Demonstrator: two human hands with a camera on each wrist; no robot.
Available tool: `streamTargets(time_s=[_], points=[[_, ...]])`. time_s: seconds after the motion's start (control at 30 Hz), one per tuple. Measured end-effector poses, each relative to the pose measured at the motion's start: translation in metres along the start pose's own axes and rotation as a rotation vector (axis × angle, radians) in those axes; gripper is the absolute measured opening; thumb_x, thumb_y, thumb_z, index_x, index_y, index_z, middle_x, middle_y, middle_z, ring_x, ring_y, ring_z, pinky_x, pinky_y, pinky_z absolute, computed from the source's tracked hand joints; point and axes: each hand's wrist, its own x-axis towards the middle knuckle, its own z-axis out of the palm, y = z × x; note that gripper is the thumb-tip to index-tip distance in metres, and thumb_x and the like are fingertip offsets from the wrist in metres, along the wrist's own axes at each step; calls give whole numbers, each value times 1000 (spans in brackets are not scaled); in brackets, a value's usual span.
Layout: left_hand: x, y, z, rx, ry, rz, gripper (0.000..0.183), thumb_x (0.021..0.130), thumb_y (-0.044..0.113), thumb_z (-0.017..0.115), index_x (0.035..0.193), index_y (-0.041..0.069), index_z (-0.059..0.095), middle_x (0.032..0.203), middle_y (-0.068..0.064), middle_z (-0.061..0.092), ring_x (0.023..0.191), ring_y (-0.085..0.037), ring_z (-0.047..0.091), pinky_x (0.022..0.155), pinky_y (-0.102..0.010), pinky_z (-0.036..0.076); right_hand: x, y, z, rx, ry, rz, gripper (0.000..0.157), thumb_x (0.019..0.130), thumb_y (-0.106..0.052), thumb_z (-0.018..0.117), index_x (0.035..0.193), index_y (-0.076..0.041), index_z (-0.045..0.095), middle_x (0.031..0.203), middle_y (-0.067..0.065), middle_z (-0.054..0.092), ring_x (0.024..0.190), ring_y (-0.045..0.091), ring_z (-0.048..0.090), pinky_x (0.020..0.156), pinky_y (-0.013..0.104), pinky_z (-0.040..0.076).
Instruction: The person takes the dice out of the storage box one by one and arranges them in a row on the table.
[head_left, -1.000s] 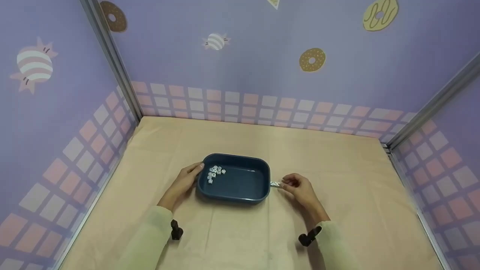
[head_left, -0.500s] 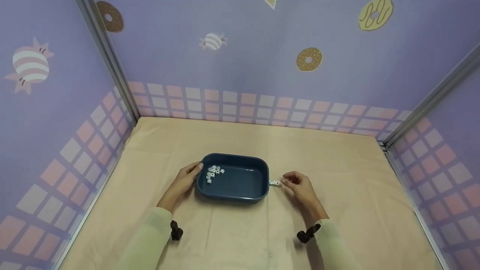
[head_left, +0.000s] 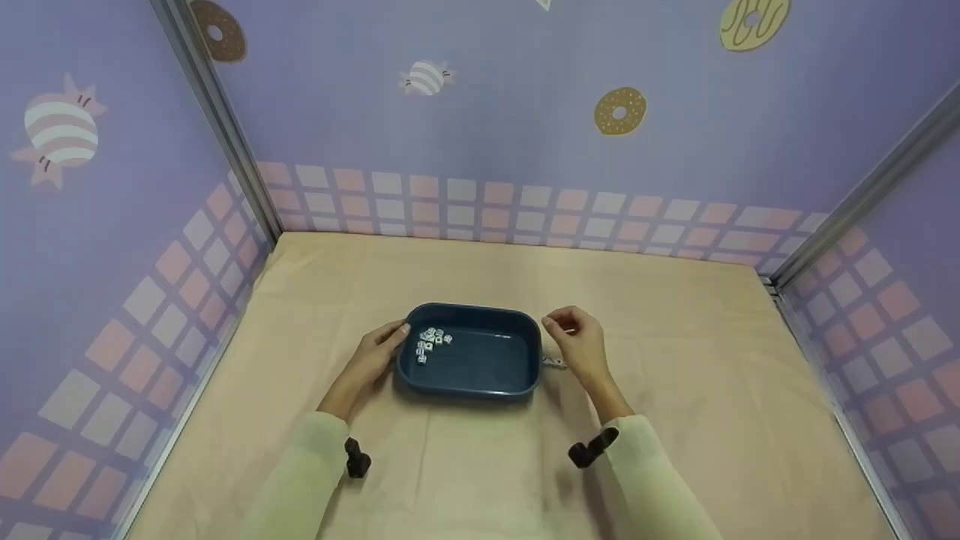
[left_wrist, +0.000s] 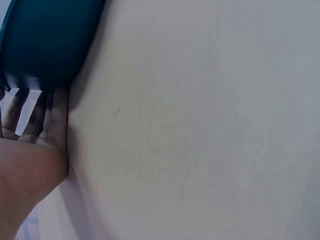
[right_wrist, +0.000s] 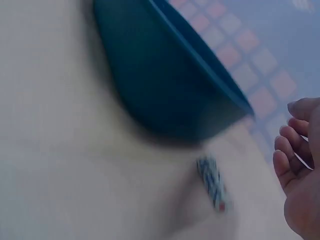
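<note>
A dark blue rectangular dish [head_left: 487, 367] with rounded corners is in the middle of the table. Several white dice [head_left: 429, 345] lie inside toward its left end. My left hand [head_left: 373, 356] grips the dish's left end, thumb on the rim; the left wrist view shows its fingers [left_wrist: 56, 115] reaching to the outer wall. Just right of the dish, a short row of dice [right_wrist: 212, 182] lies on the cloth, one end marked red. My right hand [head_left: 581, 345] hovers beside the right rim, above that row, fingers loosely bent, with nothing visible between thumb and fingertips.
A pale peach cloth [head_left: 337, 285] covers the table. Purple panels [head_left: 510, 112] with sweets and a checked border enclose the back and both sides, joined by metal corner posts [head_left: 225, 112]. A dark wrist mount [head_left: 592, 448] sits at the right cuff.
My right hand has left the row of dice, moving up and left to the dish's right rim. The left hand keeps its hold, and the dice inside look unchanged.
</note>
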Motion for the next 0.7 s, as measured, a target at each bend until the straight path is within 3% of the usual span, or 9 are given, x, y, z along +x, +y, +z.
streamTargets(time_s=[0.13,0.27,0.37,0.5,0.7], points=[[-4,-1,3,5,24,-32,61,109,45,60,158,10,49,161,-16,48,147,-36,49,118,-49,44,1,-24,44,-20,-90,-119,12,97,-12,79,105,-3,76,95,6,73,86,21,67,75,25,55],[-7,-4,5,40,54,-35,60,109,43,60,158,9,51,161,-18,48,147,-37,48,117,-50,45,-4,-36,88,-35,-173,-156,20,97,-13,80,111,-1,75,97,4,73,86,18,67,75,25,56],[-7,-4,4,57,61,-23,58,110,42,59,157,8,52,160,-18,50,146,-37,50,117,-51,45,-5,-40,115,-43,-189,-155,22,96,-12,80,114,0,75,100,4,74,88,17,68,78,27,58],[-6,-1,4,59,57,8,58,109,43,60,155,8,54,158,-18,52,146,-36,50,118,-51,44,-1,-38,137,-106,-185,-154,19,97,-10,79,113,-1,75,102,6,72,90,18,68,80,30,59],[0,3,1,71,63,51,54,110,41,59,155,10,56,157,-16,54,145,-34,50,120,-52,41,9,-28,153,-271,-230,-172,16,96,-11,79,110,-4,77,101,5,70,91,18,69,82,34,60]])
